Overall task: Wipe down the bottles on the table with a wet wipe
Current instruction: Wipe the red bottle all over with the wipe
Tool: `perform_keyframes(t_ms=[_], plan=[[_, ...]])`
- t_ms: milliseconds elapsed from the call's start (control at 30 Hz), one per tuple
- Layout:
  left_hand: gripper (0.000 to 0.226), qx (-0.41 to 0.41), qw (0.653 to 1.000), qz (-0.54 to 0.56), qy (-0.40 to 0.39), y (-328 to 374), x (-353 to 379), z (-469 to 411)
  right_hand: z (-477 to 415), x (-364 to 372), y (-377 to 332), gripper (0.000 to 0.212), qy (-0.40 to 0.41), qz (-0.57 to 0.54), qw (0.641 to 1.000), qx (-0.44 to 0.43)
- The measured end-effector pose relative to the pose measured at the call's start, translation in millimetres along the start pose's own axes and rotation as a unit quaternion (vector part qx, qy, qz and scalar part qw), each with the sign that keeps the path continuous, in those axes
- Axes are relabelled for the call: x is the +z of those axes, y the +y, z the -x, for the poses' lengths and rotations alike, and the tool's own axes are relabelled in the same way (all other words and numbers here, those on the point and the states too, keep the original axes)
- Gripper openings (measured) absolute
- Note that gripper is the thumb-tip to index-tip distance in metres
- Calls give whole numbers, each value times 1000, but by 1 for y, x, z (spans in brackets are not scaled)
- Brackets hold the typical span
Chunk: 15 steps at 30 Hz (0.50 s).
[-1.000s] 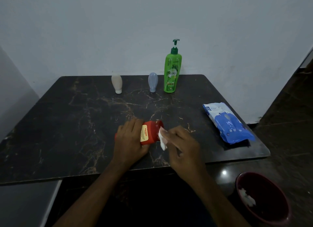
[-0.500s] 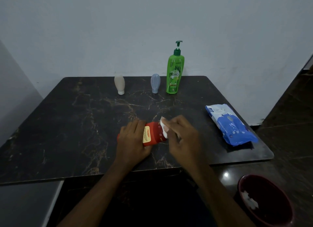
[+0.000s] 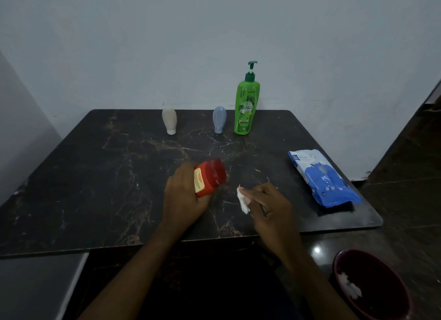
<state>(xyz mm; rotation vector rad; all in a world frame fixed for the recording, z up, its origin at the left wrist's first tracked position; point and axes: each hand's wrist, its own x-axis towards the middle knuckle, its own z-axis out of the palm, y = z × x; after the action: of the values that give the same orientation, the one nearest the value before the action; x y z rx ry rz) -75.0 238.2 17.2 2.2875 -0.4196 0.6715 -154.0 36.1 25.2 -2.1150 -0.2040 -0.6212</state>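
My left hand grips a red bottle with a yellow label, tilted so its round end points up and to the right above the dark marble table. A little to the right, my right hand pinches a small white wet wipe, apart from the red bottle. Three bottles stand at the table's far edge: a beige one, a pale blue one and a tall green pump bottle.
A blue and white pack of wet wipes lies at the table's right side. On the floor at lower right stands a dark red bin with white wipes inside. A pale wall runs behind the table.
My right hand has drawn the wipe off the red bottle and back to the right. My left hand has tipped the bottle so its end faces upward.
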Motion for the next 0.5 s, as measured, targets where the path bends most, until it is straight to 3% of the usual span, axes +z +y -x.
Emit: perform_keyframes(t_ms=[67,133,167,233,300,400,500], plan=[[34,-91,987,127,30,16,-8,-11,1,0,-4,21,-3,-49,999,22],[27,-225,932,281,27,28,-16,-26,0,0,-3,22,-6,-71,996,48],[29,-300,877,375,15,28,-21,-34,-2,1,-2,23,-4,-75,995,62],[58,-412,734,540,-14,22,-29,-47,-5,3,-2,23,10,-86,993,81],[78,-463,640,612,-36,20,-35,-49,-9,3,-7,24,17,-107,990,91],[83,-495,573,650,-60,25,-34,-44,-11,4,-14,24,5,-113,991,71],[81,-515,551,653,-72,27,-29,-39,-15,8,-23,27,-10,-96,995,22]])
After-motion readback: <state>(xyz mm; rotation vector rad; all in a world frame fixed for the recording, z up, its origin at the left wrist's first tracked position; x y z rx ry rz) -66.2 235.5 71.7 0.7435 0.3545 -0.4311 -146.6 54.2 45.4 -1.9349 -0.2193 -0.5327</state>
